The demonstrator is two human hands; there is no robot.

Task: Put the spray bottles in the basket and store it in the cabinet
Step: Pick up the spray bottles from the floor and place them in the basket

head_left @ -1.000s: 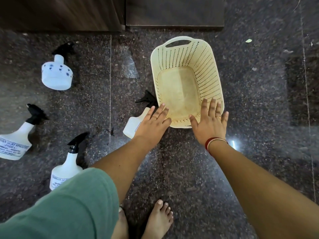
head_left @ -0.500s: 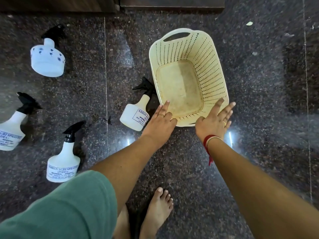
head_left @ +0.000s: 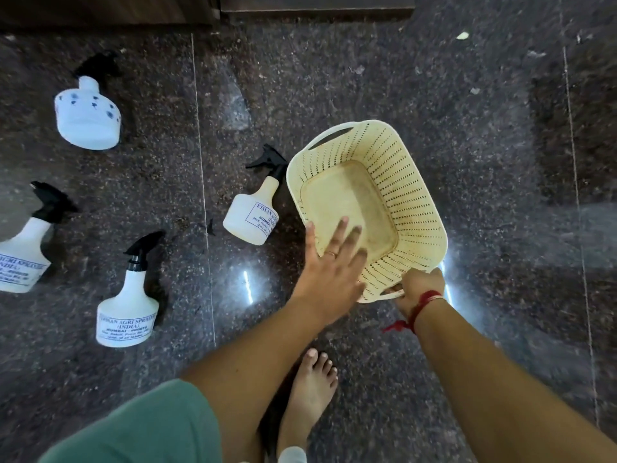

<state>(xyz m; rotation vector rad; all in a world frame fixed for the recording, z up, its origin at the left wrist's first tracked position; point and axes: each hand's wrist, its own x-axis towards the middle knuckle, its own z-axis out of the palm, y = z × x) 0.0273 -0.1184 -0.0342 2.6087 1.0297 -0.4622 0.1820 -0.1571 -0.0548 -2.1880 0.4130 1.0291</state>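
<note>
A cream perforated basket (head_left: pixel 414 195) stands on the dark stone floor, nothing inside it. My right hand (head_left: pixel 419 287) grips the handle at its near end. My left hand (head_left: pixel 329 262) hovers with fingers spread over the basket's near left rim. Several white spray bottles with black triggers stand to the left: one labelled bottle (head_left: pixel 252 210) right beside the basket, another (head_left: pixel 128 307) nearer me, a third (head_left: pixel 23 252) at the left edge, and a squat spotted one (head_left: pixel 88 118) further away.
Dark wooden cabinet fronts (head_left: pixel 317 5) run along the top edge. My bare foot (head_left: pixel 312 385) and a green-clad knee (head_left: pixel 133 426) are below the hands. Small bits of litter (head_left: pixel 462 35) lie on the floor at the upper right.
The basket has slid toward me and turned. My right hand went from lying flat on the near rim to gripping the near handle. My left hand shifted over the rim.
</note>
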